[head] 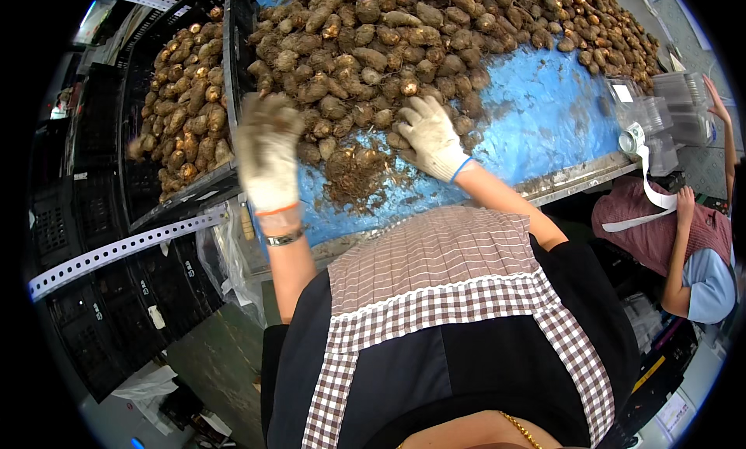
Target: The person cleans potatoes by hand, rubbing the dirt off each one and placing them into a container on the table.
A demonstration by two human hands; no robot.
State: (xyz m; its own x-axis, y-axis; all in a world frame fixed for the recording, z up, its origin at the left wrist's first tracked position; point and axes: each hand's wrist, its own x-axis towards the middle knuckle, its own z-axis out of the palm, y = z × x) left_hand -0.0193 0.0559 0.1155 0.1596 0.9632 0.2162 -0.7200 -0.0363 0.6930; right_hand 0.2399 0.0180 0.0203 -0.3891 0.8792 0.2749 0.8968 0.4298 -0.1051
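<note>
A large heap of brown, hairy taro-like tubers (373, 58) lies on a blue plastic sheet (542, 111). My left hand (269, 152), in a soiled white knit glove, is blurred beside the black crate's wall at the heap's left edge; whether it holds anything cannot be told. My right hand (430, 135), gloved in white with a blue cuff, rests on tubers at the heap's near edge, fingers spread. Between the hands is a clump of root fibres and tuber scraps (355, 178). At left, a black plastic crate (232, 58) holds more tubers (195, 111).
Clear plastic containers (682, 105) and a label roll (632, 139) stand at the table's right end, beside a co-worker (653, 227) holding its strip. Stacked black crates (134, 286), a perforated metal bar (128, 248) and a plastic bag (230, 262) are at left.
</note>
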